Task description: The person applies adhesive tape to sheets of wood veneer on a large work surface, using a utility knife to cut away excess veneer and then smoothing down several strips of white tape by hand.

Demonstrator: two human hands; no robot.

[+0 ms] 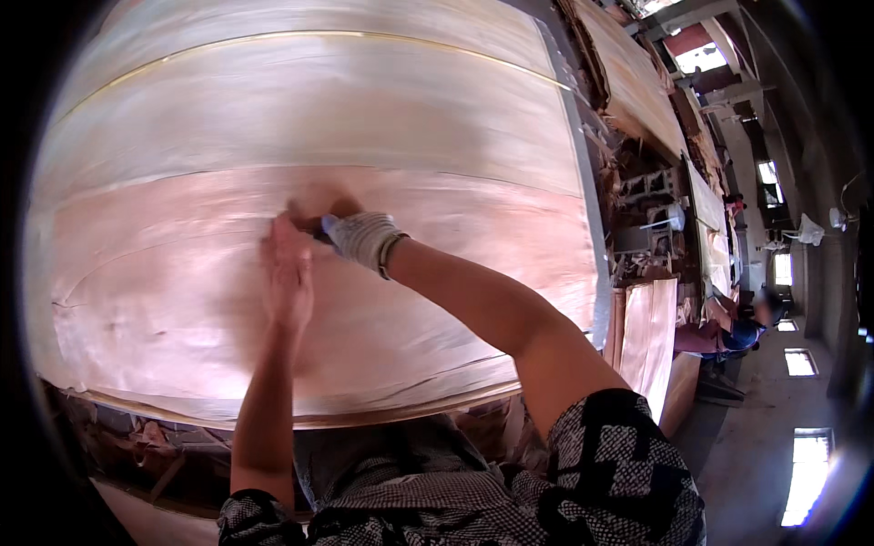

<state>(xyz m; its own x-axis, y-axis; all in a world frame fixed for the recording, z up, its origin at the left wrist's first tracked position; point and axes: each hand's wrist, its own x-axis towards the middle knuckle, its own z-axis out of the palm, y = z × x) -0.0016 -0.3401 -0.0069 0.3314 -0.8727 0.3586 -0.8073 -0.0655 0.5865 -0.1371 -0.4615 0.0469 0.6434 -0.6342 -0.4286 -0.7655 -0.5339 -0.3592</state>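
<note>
Large thin wood veneer sheets cover a wide table in front of me, paler at the far side and reddish near me. My left hand lies flat and blurred on the reddish sheet, fingers together. My right hand, with a grey-white cloth wrap at the wrist, presses on the sheet just beyond the left hand and seems closed on a small dark object that is mostly hidden.
More veneer stacks run along the right side. A smaller pile stands by the table's right corner. A person sits farther right near bright floor patches. Scraps lie under the near table edge.
</note>
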